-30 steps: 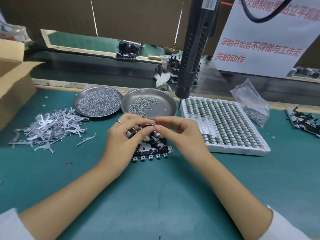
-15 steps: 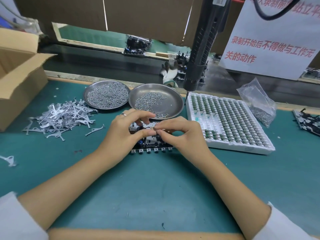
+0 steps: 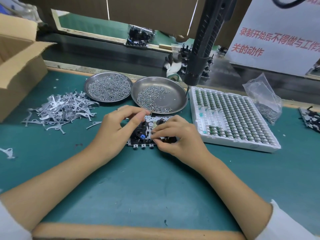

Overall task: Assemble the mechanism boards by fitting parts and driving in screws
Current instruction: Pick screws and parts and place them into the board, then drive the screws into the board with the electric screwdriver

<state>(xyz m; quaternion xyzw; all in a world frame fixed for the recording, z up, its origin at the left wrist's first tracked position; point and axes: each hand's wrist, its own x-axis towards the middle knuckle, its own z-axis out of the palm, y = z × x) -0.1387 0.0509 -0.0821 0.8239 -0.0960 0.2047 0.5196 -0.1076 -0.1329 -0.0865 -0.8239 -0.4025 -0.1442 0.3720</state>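
Both hands, joined fingertip to fingertip above the mechanism board [image 3: 147,130] a second ago, have separated and dropped. The right hand [image 3: 180,137] has come down onto the board, fingertips pinching at a small part on its near edge. The left hand [image 3: 117,129] has drawn back to the board's left side, its thumb and forefinger curled above the far corner.

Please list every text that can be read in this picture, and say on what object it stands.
"录制开始后不得做与工作" in red, on the white sign at upper right; the line is cut off by the picture edge.
"关的动作" in red, second line on the same sign.
A small embossed mark on the white tray front edge: too blurred to read.
No other text is visible.
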